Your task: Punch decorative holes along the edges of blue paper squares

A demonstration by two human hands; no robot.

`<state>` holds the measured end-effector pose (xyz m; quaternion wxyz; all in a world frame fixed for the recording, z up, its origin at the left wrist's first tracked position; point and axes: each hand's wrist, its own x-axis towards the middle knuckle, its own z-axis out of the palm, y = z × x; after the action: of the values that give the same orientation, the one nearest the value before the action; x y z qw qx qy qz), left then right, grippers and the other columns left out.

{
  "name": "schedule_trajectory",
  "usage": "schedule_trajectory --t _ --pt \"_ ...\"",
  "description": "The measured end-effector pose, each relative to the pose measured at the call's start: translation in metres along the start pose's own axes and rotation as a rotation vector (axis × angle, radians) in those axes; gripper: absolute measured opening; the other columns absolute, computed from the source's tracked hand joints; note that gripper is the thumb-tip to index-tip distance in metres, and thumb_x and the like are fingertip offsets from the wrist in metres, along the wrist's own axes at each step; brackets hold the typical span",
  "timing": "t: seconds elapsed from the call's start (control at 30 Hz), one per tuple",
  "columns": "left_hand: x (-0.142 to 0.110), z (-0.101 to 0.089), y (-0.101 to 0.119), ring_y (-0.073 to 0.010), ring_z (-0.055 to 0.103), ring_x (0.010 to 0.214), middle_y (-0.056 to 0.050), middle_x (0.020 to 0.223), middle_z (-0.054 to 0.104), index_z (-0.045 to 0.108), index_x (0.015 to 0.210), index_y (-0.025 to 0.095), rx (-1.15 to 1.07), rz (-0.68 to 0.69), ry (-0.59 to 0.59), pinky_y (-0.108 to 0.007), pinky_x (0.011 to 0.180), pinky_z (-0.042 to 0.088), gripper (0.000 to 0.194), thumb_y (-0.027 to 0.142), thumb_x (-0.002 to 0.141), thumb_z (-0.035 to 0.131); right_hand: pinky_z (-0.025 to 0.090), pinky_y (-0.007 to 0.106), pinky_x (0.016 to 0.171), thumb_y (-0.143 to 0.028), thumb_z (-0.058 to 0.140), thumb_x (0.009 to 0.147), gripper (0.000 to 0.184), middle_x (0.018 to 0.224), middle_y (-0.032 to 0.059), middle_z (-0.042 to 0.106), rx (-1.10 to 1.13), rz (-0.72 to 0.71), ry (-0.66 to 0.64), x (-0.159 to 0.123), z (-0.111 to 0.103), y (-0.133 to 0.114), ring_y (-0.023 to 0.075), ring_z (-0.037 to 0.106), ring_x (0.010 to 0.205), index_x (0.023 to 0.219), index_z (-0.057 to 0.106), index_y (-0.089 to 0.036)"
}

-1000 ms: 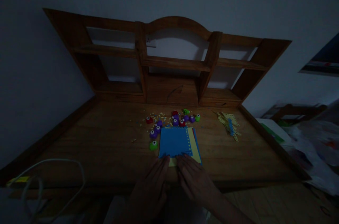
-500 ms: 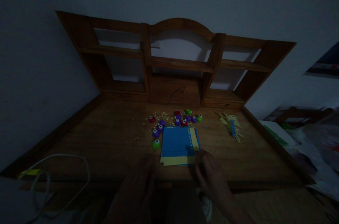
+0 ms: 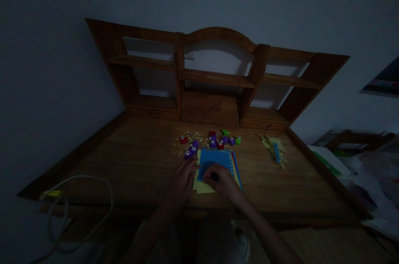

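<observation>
A stack of paper sheets lies at the front middle of the desk, with a blue sheet [image 3: 218, 156] on top of yellow sheets [image 3: 204, 188]. Small punched holes run along the blue sheet's right edge. My left hand [image 3: 183, 174] rests at the stack's left edge, fingers stretched out. Over the sheet's lower left, my right hand [image 3: 220, 178] is closed in a pinch on the blue paper; a dark patch inside its curl is unclear. Just behind my left hand are purple craft punches [image 3: 190, 151]. More punches stand behind the stack, including a red punch [image 3: 220, 145] and a green punch [image 3: 238, 140].
Paper bits [image 3: 196, 136] are scattered among the punches. Punched yellow strips [image 3: 270, 144] with a blue piece lie at the right. A wooden shelf unit [image 3: 215, 76] borders the desk's back. A white cable [image 3: 93, 178] loops over the front left edge.
Both hands have moved onto the paper stack, the right one leftward across the blue sheet. The green punch left of the stack is now hidden by my left hand. The view has shifted slightly.
</observation>
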<state>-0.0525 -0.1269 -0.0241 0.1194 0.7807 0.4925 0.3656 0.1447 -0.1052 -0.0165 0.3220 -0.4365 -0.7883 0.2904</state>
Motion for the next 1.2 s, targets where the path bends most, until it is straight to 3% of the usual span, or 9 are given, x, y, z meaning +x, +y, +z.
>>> schedule_trajectory --t 0.13,0.3,0.5,0.63,0.9,1.2 --pt "0.003 0.013 -0.004 -0.0208 0.046 0.131 -0.004 0.127 0.063 0.052 0.130 0.024 -0.036 0.056 0.003 -0.050 0.119 0.024 0.036 0.018 0.096 0.041 0.046 0.030 0.079 -0.013 0.074 0.078 0.011 0.085 0.0012 0.067 0.014 0.006 0.012 -0.008 -0.010 -0.001 0.0185 0.062 0.085 0.082 0.068 -0.020" --pt "0.013 0.018 -0.009 -0.0219 0.047 0.130 -0.003 0.118 0.068 0.050 0.131 0.024 -0.071 0.056 -0.037 -0.051 0.120 0.018 0.042 0.016 0.090 0.051 0.045 0.031 0.083 -0.014 0.075 0.078 0.012 0.090 0.0024 0.068 0.034 -0.007 -0.011 -0.006 -0.006 -0.006 0.0196 0.062 0.090 0.084 0.068 -0.021" --pt "0.015 0.015 -0.017 -0.0226 0.048 0.128 -0.004 0.116 0.068 0.048 0.132 0.025 -0.155 0.022 -0.037 -0.050 0.118 0.020 0.049 0.015 0.085 0.056 0.044 0.032 0.084 -0.019 0.077 0.078 0.009 0.088 0.0017 0.067 0.060 -0.045 -0.018 0.000 0.003 -0.007 0.0195 0.061 0.091 0.084 0.070 -0.022" --pt "0.016 0.010 -0.013 -0.0232 0.049 0.127 -0.005 0.117 0.066 0.043 0.136 0.025 -0.164 0.040 -0.064 -0.052 0.119 0.015 0.055 0.015 0.084 0.056 0.045 0.031 0.082 -0.021 0.075 0.080 0.005 0.086 0.0013 0.066 0.150 -0.051 -0.019 0.000 0.004 -0.002 0.0180 0.062 0.088 0.082 0.072 -0.023" --pt "0.017 0.003 -0.003 -0.0236 0.043 0.132 -0.005 0.127 0.061 0.050 0.127 0.025 -0.122 0.012 -0.109 -0.052 0.120 0.011 0.043 0.017 0.085 0.055 0.049 0.031 0.078 -0.032 0.079 0.075 0.006 0.089 0.0020 0.063 0.220 -0.009 -0.005 0.002 0.004 0.007 0.0180 0.062 0.086 0.078 0.078 -0.027" --pt "0.017 0.005 -0.006 -0.0248 0.043 0.132 -0.006 0.124 0.062 0.046 0.130 0.024 -0.142 0.000 -0.121 -0.052 0.119 0.014 0.048 0.017 0.085 0.057 0.050 0.031 0.074 -0.038 0.079 0.074 0.011 0.086 0.0024 0.061 0.246 -0.005 -0.025 0.002 0.003 0.009 0.0178 0.061 0.083 0.074 0.078 -0.028"
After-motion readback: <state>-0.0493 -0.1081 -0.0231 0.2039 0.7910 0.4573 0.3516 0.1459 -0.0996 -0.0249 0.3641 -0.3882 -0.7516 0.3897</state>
